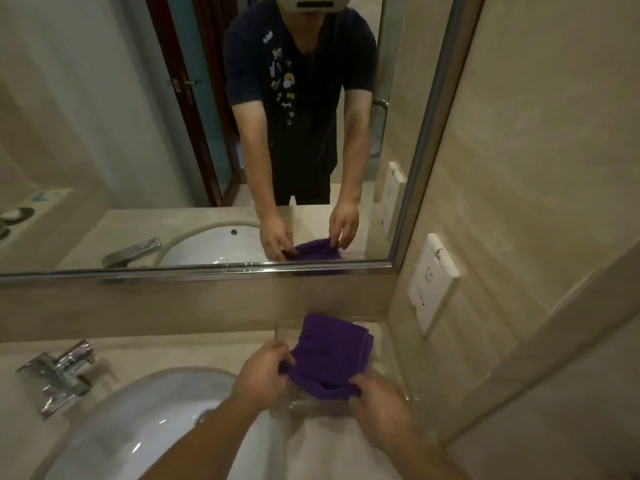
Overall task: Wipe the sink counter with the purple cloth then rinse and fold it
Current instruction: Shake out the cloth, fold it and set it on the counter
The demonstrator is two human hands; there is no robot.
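Cloth (329,355) lies folded in a clear tray (280,332) right of the sink (138,410); my left hand (259,372) and right hand (377,400) each pinch its near edge.

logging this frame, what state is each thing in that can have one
purple cloth: folded in layers, lying in a clear glass tray on the counter
left hand: pinches the cloth's near left corner
right hand: grips the cloth's near right edge
chrome tap: no water seen running
white oval sink basin: no standing water seen
white wall socket: nothing plugged in
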